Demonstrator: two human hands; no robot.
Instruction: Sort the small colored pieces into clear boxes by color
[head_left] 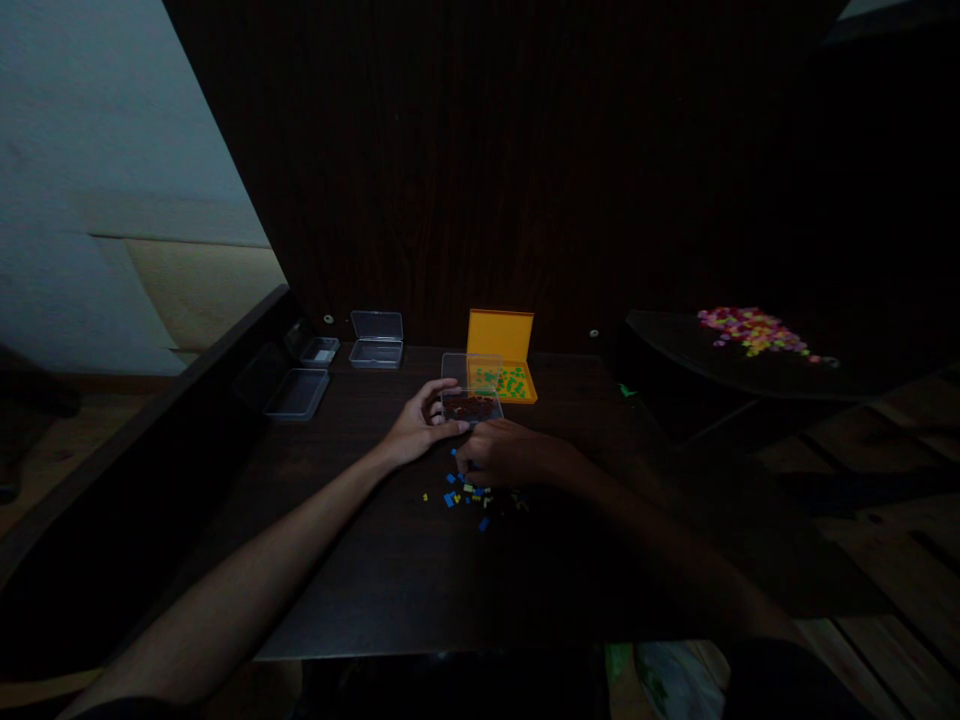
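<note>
Two hands work close together on the desk. The left hand holds the open clear box between thumb and fingers; the right hand curls down over small blocks scattered nearer the person, its fingertips too dark to tell any pinch. Light, single-piece grips should suit these best. The yellow box crowds the far side; wrist room lies toward the desk's distant near edge.

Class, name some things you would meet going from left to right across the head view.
Large clear box, small hinged clear box standing open, clear box held by the left hand, multicoloured pile.
</note>
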